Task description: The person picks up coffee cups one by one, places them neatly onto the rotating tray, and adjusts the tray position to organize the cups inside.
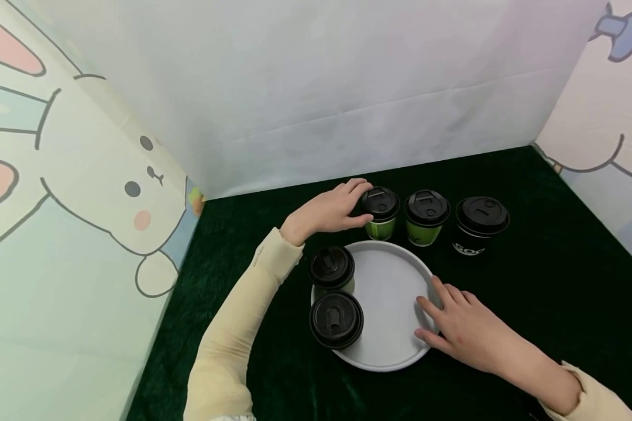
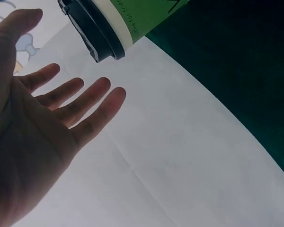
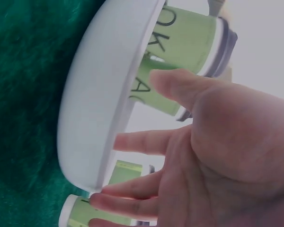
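Note:
My left hand (image 1: 329,211) reaches beside the leftmost green paper cup (image 1: 381,230) of the back row, thumb and fingers spread around its black lid. In the left wrist view that hand (image 2: 42,127) has straight, parted fingers, with a gap between them and the cup's lid (image 2: 97,30). A round white tray (image 1: 392,304) lies in front of the row. Two lidded cups stand on its left side, one behind (image 1: 332,268) and one in front (image 1: 337,320). My right hand (image 1: 469,330) is at the tray's right rim, fingers extended; its fingertips (image 3: 120,142) are right at the rim.
Another green cup (image 1: 424,225) and a larger black cup (image 1: 474,234) stand to the right in the back row. A dark green cloth (image 1: 558,280) covers the table. A white backdrop (image 1: 347,117) rises behind, with cartoon-printed panels (image 1: 84,234) at the sides.

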Available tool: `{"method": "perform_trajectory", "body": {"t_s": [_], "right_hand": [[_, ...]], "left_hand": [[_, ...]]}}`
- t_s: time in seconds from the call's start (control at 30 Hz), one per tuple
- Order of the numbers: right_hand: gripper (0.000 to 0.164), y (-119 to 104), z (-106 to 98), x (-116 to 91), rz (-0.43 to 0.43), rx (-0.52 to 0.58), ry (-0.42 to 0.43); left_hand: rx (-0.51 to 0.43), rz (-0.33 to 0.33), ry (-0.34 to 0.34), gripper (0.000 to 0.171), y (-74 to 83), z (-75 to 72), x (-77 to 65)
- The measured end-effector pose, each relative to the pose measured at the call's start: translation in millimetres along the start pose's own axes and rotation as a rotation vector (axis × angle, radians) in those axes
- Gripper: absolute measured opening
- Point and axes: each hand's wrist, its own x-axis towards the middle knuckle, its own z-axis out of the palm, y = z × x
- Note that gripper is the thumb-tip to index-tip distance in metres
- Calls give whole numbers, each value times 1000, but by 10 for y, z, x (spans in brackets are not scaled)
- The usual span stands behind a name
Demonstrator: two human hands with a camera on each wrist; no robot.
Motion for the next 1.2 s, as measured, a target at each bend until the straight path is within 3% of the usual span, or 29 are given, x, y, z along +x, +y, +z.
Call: {"method": "perform_trajectory", "body": {"t_s": [0.4, 0.7, 1.2], "right_hand": [[64, -89, -39, -92, 16, 3, -39], [66, -95, -71, -113, 25, 10, -86], [66, -82, -75, -119, 17, 14, -76]], "left_hand": [[24, -40, -96, 84, 65, 5, 225], [37, -49, -180, 88, 88, 50, 309], [80, 19, -127, 82, 77, 102, 289]]}}
